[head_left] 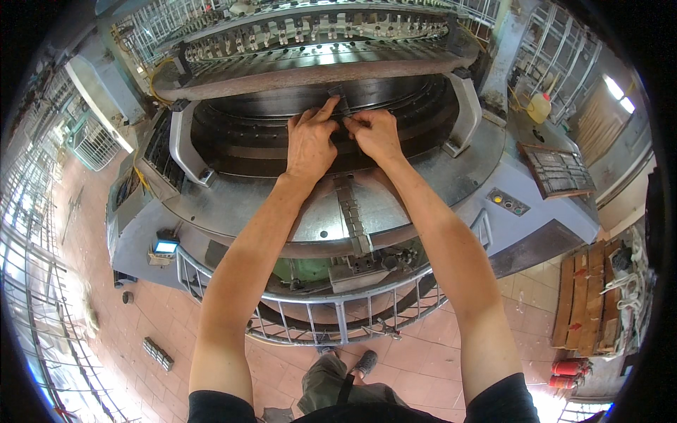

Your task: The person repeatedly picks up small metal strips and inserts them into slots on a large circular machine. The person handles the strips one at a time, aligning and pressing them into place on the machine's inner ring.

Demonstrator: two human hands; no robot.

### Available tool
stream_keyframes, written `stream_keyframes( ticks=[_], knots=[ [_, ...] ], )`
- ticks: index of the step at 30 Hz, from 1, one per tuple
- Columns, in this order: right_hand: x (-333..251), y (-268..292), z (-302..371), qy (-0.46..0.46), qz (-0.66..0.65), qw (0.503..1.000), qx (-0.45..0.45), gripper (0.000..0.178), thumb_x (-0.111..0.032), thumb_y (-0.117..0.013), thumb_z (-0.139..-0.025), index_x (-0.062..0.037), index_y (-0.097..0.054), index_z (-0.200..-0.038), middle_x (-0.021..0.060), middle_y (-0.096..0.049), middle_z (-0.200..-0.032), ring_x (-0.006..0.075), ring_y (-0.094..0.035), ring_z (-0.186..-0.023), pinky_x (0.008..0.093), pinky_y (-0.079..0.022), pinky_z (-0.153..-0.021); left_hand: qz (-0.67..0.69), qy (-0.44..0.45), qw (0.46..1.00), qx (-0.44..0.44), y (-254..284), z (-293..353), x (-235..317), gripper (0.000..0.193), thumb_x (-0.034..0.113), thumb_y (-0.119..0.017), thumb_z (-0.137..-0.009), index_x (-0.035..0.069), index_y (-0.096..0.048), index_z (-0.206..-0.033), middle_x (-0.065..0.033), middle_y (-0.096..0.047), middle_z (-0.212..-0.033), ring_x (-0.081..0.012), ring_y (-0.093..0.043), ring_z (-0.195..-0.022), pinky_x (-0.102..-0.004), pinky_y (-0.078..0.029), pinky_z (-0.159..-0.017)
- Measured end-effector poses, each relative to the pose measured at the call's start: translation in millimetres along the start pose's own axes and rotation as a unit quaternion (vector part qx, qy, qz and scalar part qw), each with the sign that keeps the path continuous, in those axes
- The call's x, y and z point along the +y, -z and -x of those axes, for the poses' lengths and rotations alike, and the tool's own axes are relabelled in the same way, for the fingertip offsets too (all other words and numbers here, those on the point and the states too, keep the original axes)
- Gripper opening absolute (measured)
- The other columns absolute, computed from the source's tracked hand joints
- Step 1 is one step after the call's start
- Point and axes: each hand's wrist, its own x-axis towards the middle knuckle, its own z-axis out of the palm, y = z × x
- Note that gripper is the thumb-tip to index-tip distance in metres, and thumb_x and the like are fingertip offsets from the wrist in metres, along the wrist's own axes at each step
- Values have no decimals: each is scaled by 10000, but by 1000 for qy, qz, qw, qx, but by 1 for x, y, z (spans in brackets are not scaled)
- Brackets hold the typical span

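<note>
Both my hands reach into the round opening of a large circular knitting machine, at its dark ringed cylinder. My left hand is mostly closed, its index finger stretched up to a small dark strip on the inner wall. Beside it on the right, my right hand is closed in a pinch close to the same strip. What lies between the fingers of either hand is too small or hidden to make out. Below the hands, a segmented metal strip runs across the shiny ring plate.
A curved metal railing stands between my body and the machine. Grey brackets flank the opening, under a heavy upper ring. On the right are a button panel, a framed grid panel and a yellow bottle.
</note>
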Motion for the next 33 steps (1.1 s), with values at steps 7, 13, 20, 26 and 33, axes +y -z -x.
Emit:
stream_keyframes(
  ticks=[7, 13, 20, 26, 33],
  knots=[
    [5, -3, -2, 0, 10, 1000, 7, 294, -287, -730, -862, -32, -798, -991, 199, -759, -895, 368, -732, -897, 410, -548, -881, 2, 0, 1000, -1, 0, 0, 0, 269, -111, -622, -702, 11, -778, -884, 14, -551, -1532, -280, -639, -1112, -485, -461, -995],
    [3, -4, -1, 6, 19, 1000, 16, 277, -266, -732, -861, -20, -797, -969, 200, -756, -877, 371, -731, -878, 417, -548, -877, -2, -9, 1000, 5, 0, 0, 1, 269, -113, -617, -689, 12, -779, -862, 15, -552, -1529, -285, -638, -1103, -480, -458, -994],
    [-1, 0, 1, 4, 2, 1000, 11, 280, -268, -727, -865, -21, -798, -977, 212, -755, -930, 380, -727, -919, 418, -546, -890, 7, -4, 1000, -4, 1, 0, 2, 265, -115, -608, -685, 8, -770, -854, 19, -543, -1537, -290, -633, -1113, -483, -472, -975],
    [4, -6, 0, 44, 18, 997, 54, 234, -216, -730, -891, 12, -781, -873, 112, -729, -695, 174, -674, -621, 336, -513, -626, -5, -7, 1000, -17, 0, 0, 1, 277, -119, -606, -669, 9, -765, -857, 25, -508, -1565, -293, -619, -1136, -493, -481, -965],
    [5, -6, 0, 42, 11, 998, 53, 229, -210, -731, -893, 12, -782, -874, 105, -726, -689, 167, -666, -616, 335, -511, -623, -9, -11, 1000, -21, 0, 0, 0, 287, -121, -608, -661, 12, -768, -858, 34, -498, -1574, -286, -607, -1149, -499, -482, -970]
  ],
)
